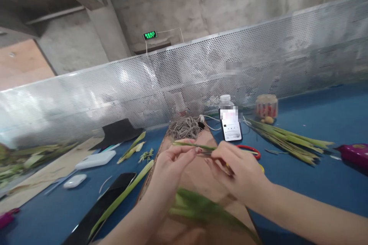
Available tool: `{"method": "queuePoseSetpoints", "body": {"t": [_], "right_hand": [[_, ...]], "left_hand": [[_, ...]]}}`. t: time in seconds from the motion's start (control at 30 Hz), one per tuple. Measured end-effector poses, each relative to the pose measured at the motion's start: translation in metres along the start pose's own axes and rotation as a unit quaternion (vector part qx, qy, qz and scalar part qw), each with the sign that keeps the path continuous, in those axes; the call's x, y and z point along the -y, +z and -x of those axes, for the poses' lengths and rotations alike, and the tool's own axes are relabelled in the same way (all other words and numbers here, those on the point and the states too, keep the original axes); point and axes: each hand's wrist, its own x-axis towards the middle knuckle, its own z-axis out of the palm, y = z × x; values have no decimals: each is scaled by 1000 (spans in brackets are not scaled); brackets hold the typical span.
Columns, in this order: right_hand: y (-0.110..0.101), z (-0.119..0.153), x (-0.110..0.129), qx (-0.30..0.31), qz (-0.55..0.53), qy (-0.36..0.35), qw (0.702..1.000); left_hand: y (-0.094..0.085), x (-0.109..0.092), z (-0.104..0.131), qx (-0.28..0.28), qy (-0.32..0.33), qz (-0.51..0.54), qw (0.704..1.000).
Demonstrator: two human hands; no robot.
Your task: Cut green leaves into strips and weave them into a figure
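Observation:
My left hand [181, 159] pinches a thin green plant strip [205, 146] above a brown board [198, 176]. Close on its right, my right hand [234, 164] has its fingers curled round the same strip. Red-handled scissors [250, 150] show just behind my right hand, partly hidden by it. Below the hands, a blurred bundle of green leaves [198, 204] lies over the board. A heap of grey cord [185, 128] sits at the board's far end.
A lit phone [230, 124] leans on a bottle [225, 100]; a jar [266, 106] and cut stalks [290, 141] are right of it. Leftward lie a black device [100, 203], white cases [96, 159] and leaf scraps [133, 147]. A perforated metal screen [172, 80] stands behind.

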Motion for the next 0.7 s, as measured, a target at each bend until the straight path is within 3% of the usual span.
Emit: {"method": "queuePoseSetpoints", "body": {"t": [0.1,0.17,0.27,0.4,0.47,0.57,0.7], "right_hand": [[0,-6,-16,-28,63,-29,997],[2,-10,-22,31,43,-15,998],[5,-12,-20,107,-11,28,994],[5,-13,-12,108,-66,108,986],[5,-11,-10,112,-116,149,976],[8,-7,-10,126,-193,221,948],[11,-3,-4,141,-276,294,904]], "left_hand": [[-2,4,-3,30,-2,19,999],[-3,5,-5,41,-2,7,999],[-4,5,-9,46,4,-25,999],[-7,4,-13,35,15,-72,997],[-8,4,-15,26,51,-110,992],[-10,6,-17,-18,120,-207,971],[-11,9,-15,-83,189,-343,916]]}}
